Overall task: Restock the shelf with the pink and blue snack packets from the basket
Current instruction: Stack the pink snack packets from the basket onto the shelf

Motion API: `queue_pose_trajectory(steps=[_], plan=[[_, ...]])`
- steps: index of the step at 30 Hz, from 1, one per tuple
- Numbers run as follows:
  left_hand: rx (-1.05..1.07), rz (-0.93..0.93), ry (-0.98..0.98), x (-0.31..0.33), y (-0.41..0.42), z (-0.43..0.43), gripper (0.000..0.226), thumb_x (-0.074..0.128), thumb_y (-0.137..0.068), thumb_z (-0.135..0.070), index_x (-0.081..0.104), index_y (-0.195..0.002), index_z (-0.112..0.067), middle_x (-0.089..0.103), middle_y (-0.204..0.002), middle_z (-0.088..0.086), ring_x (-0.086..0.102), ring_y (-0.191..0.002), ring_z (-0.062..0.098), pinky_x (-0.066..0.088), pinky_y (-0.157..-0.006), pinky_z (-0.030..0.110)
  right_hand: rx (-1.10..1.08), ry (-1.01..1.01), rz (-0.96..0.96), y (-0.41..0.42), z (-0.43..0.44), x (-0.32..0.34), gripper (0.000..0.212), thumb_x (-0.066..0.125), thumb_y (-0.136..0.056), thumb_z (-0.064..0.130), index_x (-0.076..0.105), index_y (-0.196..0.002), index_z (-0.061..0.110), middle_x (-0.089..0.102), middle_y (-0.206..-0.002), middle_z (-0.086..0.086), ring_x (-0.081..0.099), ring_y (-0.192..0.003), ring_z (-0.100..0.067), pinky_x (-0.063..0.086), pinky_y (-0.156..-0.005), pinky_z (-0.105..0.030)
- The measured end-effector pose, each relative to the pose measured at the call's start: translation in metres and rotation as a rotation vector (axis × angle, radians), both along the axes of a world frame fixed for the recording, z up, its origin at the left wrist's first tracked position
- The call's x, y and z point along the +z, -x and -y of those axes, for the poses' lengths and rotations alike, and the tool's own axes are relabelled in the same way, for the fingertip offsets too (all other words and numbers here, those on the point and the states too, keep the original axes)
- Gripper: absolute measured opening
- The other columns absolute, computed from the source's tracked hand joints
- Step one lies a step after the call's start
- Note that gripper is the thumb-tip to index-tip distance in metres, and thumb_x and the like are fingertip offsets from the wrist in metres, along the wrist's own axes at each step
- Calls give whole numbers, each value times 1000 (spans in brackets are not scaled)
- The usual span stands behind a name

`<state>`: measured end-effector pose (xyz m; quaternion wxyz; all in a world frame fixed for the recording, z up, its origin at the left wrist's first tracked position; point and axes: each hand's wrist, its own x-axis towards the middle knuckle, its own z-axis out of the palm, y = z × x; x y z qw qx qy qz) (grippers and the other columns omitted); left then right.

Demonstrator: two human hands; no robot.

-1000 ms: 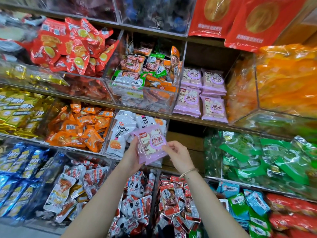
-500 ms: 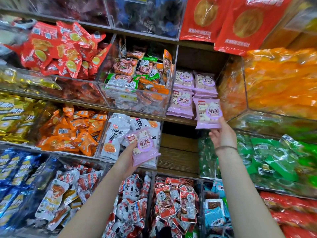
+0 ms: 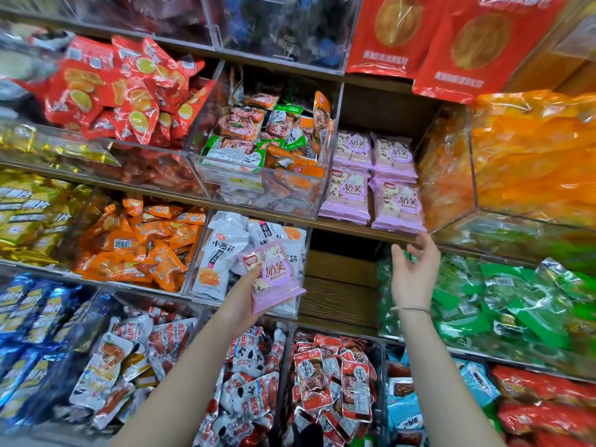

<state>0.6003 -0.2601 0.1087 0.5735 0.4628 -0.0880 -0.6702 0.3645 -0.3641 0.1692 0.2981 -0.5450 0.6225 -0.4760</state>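
Observation:
My left hand (image 3: 250,293) grips a pink snack packet (image 3: 272,275), probably a small stack, at mid-height in front of a bin of white packets. Several matching pink packets (image 3: 374,179) lie in two piles on the wooden shelf (image 3: 348,225) up and to the right. The front right pile carries a pink packet (image 3: 398,203) on top. Just below that shelf's edge hangs my right hand (image 3: 414,272), empty, fingers loosely spread and raised toward the pile. No blue packets of this kind and no basket are in view.
Clear plastic bins flank the pink piles: one with green and orange packets (image 3: 258,156) to the left, one with orange snacks (image 3: 503,156) to the right. An open wooden gap (image 3: 338,285) sits below the pink piles. Green packets (image 3: 483,301) fill the bin right of it.
My right hand took one pink packet from the left hand's stack, carried it up to the shelf, laid it on the front right pile and let go. The left hand barely moved.

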Motion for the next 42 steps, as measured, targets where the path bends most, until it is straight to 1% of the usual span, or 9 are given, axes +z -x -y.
queue_pose_trajectory(steps=[4,13,19,25,30,33,36,39,42], plan=[[0,-2,4,2,1,-1,25,42,-100,-32,60,-112,-20,74,-103,5,72,-89,19,58,-64,28,205,224,-535,-5,26,16,45,61,-88,21,49,-128,4,39,-136,-17,34,-128,-29,23,-108,-29],[-3,5,-22,5,2,0,30,41,-100,-31,57,-120,-16,70,-114,10,69,-98,24,58,-73,31,286,-428,-989,-13,124,50,74,43,-86,62,34,-141,13,33,-142,-23,35,-128,-40,33,-105,-41],[7,-23,-9,4,0,-2,28,44,-98,-32,59,-118,-18,72,-110,7,70,-95,22,58,-68,30,262,-365,-881,-9,112,45,74,53,-83,56,31,-143,18,28,-144,-22,28,-131,-41,30,-106,-44],[4,94,-30,11,0,0,26,45,-98,-34,58,-117,-21,74,-100,4,72,-86,21,56,-60,27,238,332,-629,-23,30,42,63,57,-87,42,36,-139,14,34,-144,-12,30,-133,-29,28,-110,-39],[-34,174,29,50,19,12,32,43,-98,-35,59,-116,-14,74,-100,8,72,-80,20,56,-68,32,695,-200,-222,-45,-42,19,50,55,-88,42,40,-134,26,49,-126,10,55,-101,-6,47,-82,-22],[-149,405,68,79,41,20,41,41,-98,-42,56,-123,-13,66,-116,3,64,-93,20,51,-76,30,691,-325,144,-48,-56,19,20,56,-91,21,54,-111,23,65,-107,-1,62,-77,-11,51,-58,-21],[-319,947,273,109,44,24,28,37,-97,-52,52,-113,-36,50,-110,-32,46,-106,0,33,-87,4,547,-310,399,-31,-54,30,18,57,-89,10,63,-106,14,70,-86,1,55,-55,-11,46,-45,-21],[-257,1490,596,140,27,41,42,33,-91,-56,58,-84,-23,59,-78,-9,56,-77,12,46,-72,31,429,-301,627,-6,-36,41,16,58,-88,13,65,-101,7,68,-82,-5,49,-47,-9,42,-41,-20],[48,2046,722,159,-1,78,35,40,-90,-44,59,-85,-14,57,-79,-1,53,-77,21,41,-70,37,264,-284,652,9,-9,48,25,57,-90,14,59,-111,0,60,-103,-13,50,-46,-8,44,-42,-19]])
